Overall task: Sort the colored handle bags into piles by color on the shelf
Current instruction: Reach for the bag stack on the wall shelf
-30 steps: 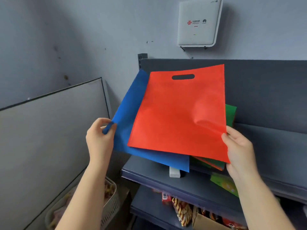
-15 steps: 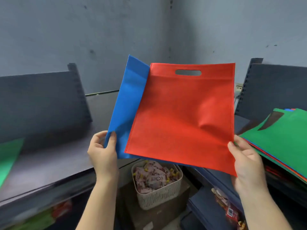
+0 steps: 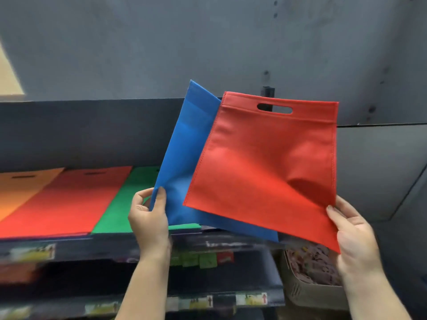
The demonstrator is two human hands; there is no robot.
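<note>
- Head view: left hand (image 3: 147,214) pinches the blue bag (image 3: 184,162) by its lower left corner, right hand (image 3: 353,234) grips the red bag (image 3: 272,167) at its lower right corner
- both bags are held up over the shelf (image 3: 115,244), handle ends away from the person
- red pile (image 3: 69,199) lies well left of the right hand, past the green pile (image 3: 129,199), so I'd guess a cross-reach

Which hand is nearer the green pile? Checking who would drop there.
Left. The left hand overlaps the green pile; the right hand is far right.
</note>
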